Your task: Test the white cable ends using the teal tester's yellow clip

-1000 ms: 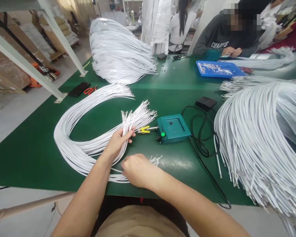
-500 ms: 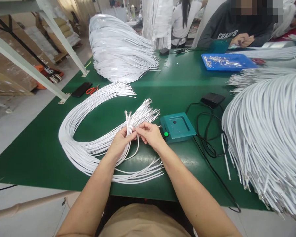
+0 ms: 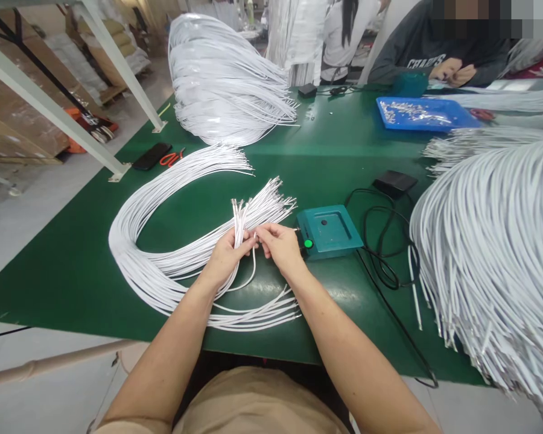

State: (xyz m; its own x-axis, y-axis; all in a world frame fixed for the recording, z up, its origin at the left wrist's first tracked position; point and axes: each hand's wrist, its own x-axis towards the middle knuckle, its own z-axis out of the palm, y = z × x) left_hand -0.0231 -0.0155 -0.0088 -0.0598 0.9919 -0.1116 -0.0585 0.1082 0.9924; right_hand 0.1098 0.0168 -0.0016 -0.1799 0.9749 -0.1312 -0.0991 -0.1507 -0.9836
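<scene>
My left hand (image 3: 228, 256) is closed round a small bunch of white cables (image 3: 239, 216), whose ends stick up above the thumb. Between the hands one white cable (image 3: 254, 262) bends downward in a loop. My right hand (image 3: 277, 244) pinches near that cable's tip, close to the left thumb; its fingers partly hide the end. Beneath and behind the hands lies a curved bundle of white cables (image 3: 136, 241), its ends fanned out beyond my fingers. Just right of my right hand stands a teal device (image 3: 328, 232) with a green button (image 3: 308, 244).
A large coil of white cables (image 3: 484, 241) fills the right side, another wrapped coil (image 3: 226, 78) the back. Black cord (image 3: 380, 265) loops beside the device. A blue tray (image 3: 428, 114) holds small parts before a co-worker. Orange-handled scissors (image 3: 169, 158) and a black phone (image 3: 152, 156) lie back left.
My hands stay at nearly the same place, and the right fingers have shifted slightly at the cable tip. The whole view has moved a little. The co-worker's hands have moved slightly apart.
</scene>
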